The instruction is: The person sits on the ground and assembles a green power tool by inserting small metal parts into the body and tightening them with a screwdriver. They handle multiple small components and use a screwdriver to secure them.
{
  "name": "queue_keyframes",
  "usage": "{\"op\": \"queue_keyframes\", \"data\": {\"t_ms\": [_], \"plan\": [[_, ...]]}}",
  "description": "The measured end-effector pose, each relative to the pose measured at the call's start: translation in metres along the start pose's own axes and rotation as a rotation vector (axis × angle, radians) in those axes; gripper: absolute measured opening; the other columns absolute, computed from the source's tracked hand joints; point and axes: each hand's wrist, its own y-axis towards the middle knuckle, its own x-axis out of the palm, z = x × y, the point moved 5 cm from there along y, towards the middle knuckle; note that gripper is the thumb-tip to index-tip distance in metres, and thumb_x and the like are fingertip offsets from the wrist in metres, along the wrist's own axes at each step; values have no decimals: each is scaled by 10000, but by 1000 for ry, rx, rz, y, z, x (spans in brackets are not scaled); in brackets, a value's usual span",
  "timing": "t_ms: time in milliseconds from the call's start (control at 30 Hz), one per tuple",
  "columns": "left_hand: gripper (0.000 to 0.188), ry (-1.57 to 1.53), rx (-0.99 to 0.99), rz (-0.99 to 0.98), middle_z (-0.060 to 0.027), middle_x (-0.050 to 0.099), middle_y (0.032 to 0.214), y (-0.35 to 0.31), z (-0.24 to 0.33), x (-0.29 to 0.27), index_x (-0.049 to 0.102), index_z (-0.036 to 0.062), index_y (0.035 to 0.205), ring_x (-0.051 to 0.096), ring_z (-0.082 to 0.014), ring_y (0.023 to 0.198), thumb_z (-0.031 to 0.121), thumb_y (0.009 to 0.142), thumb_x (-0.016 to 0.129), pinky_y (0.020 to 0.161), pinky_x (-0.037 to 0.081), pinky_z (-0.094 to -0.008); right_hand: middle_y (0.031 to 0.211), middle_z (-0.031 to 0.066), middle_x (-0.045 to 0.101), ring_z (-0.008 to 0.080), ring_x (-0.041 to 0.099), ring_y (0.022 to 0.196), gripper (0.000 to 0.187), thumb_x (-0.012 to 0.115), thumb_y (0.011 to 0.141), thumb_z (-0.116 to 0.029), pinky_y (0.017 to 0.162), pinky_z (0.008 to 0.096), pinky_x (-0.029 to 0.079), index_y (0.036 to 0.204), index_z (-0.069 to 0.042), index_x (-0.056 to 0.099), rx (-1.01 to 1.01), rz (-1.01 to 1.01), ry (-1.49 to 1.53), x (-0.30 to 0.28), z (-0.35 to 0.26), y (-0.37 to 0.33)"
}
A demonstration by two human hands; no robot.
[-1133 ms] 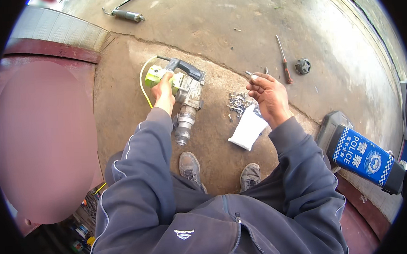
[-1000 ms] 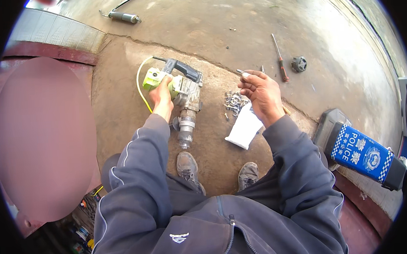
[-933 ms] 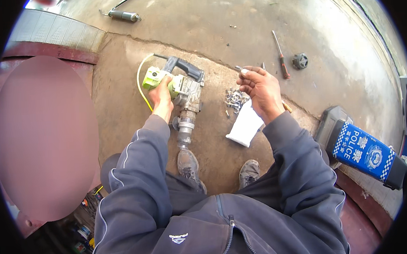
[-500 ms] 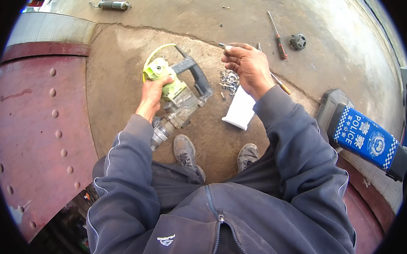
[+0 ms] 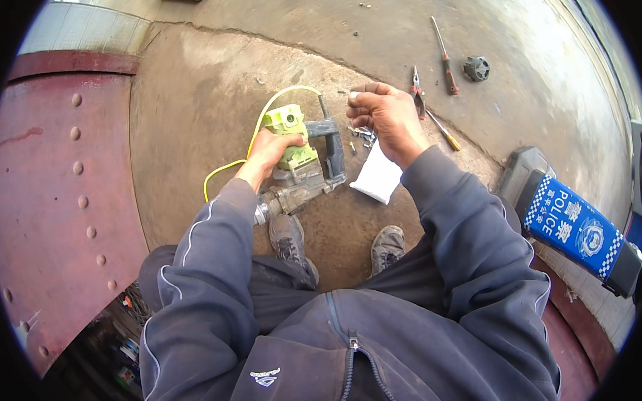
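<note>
My left hand (image 5: 267, 153) grips the lime-green motor housing of a rotary hammer drill (image 5: 299, 157). The drill stands above the ground in front of my left shoe, its grey D-shaped handle to the right and its metal chuck toward my left forearm. A yellow-green cord (image 5: 265, 107) loops from the handle round the housing. My right hand (image 5: 389, 119) is closed in a pinch, with a small dark piece (image 5: 342, 92) poking out at the fingertips; its kind is too small to tell. Below that hand lie a white packet (image 5: 376, 174) and loose screws (image 5: 353, 147), partly hidden.
Red-handled pliers (image 5: 418, 101), a long screwdriver (image 5: 447, 72), a yellow-handled screwdriver (image 5: 447, 134) and a round black part (image 5: 476, 68) lie on the concrete. A riveted red metal panel (image 5: 62, 183) borders the left. At right sit a grey case (image 5: 524, 169) and a blue-and-black box (image 5: 573, 222).
The drill has shifted right and turned more upright in my left hand. My right hand has dropped slightly, still pinching the dark piece, and the pliers behind it now show more.
</note>
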Motion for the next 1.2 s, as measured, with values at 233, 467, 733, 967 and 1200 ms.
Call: {"op": "queue_keyframes", "data": {"t_ms": [233,467,733,967,1200], "plan": [[490,-121,-16,-69,-130,804,1164,17,-3,3,750,-23,1262,778,-236,1055,139,816,873,946,616,-381,915,105,753,190,744,812,173,797,936,-31,695,311,587,1080,46,740,96,15,-102,12,42,11],[547,-102,76,26,-116,801,1171,0,-11,2,733,-14,1275,761,-230,1080,133,775,898,955,590,-367,902,128,760,188,726,783,200,779,926,-39,702,329,585,1083,81,752,19,-64,-231,38,42,19],[636,-147,243,65,-65,766,1221,-28,-17,7,695,32,1343,735,-192,1111,129,760,931,978,586,-365,886,157,772,195,734,744,239,771,898,-27,676,327,592,1090,111,738,94,-118,-242,60,81,10],[619,-129,259,41,-60,747,1277,-40,-15,11,663,44,1416,722,-182,1161,64,829,857,991,586,-354,829,189,782,233,767,729,237,748,810,-41,675,385,608,1006,85,789,34,-55,-353,59,98,-6],[672,-126,235,59,-81,737,1321,-39,-20,7,622,29,1473,715,-195,1195,89,853,874,1026,583,-361,965,228,811,306,796,930,238,743,865,-74,873,407,616,1064,43,801,-205,-36,-615,62,92,-8]]}}
